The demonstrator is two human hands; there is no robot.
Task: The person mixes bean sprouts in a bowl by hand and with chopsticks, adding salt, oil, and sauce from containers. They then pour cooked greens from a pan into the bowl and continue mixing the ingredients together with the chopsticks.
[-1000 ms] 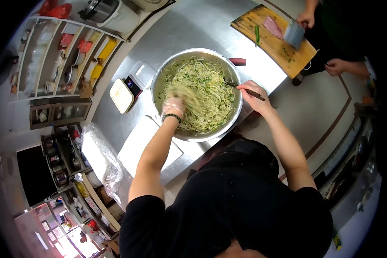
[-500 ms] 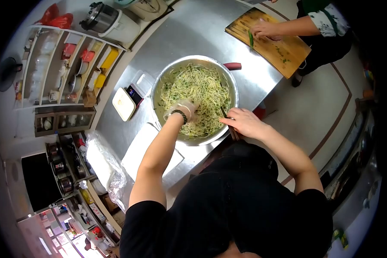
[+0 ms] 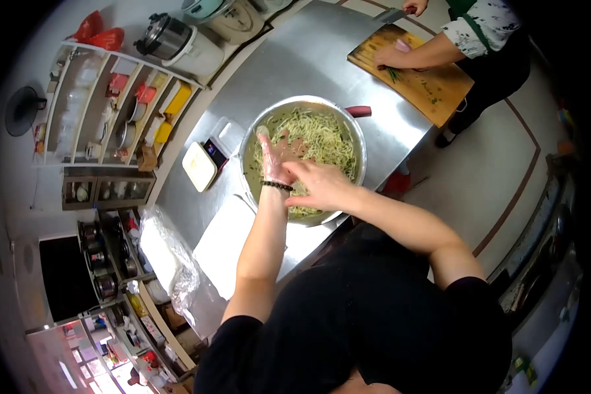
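A large metal bowl [image 3: 364, 141] holds shredded pale-green food [image 3: 325, 134] flecked with darker green. Over the bowl's left part is my left hand [image 3: 279, 157], in a clear plastic glove, palm up with the fingers spread; a dark beaded bracelet circles the wrist. My bare right hand [image 3: 320, 186] reaches across the bowl's near side, its fingers at the glove near the left wrist. Whether those fingertips grip the glove is too small to tell. A red handle [image 3: 358, 111] juts out at the bowl's far right.
Left of the bowl lie a cream tray [image 3: 199, 167], a small scale and a white sheet [image 3: 226, 244]. At the upper right, a co-worker's hand rests on greens on a wooden board [image 3: 440, 88]; the other holds a knife [image 3: 389, 16]. Shelves [image 3: 79, 98] stand left.
My left hand has lifted out of the shreds and turned palm up. The right hand has moved left from the bowl's rim to the left wrist. A knife has come into view in the co-worker's hand.
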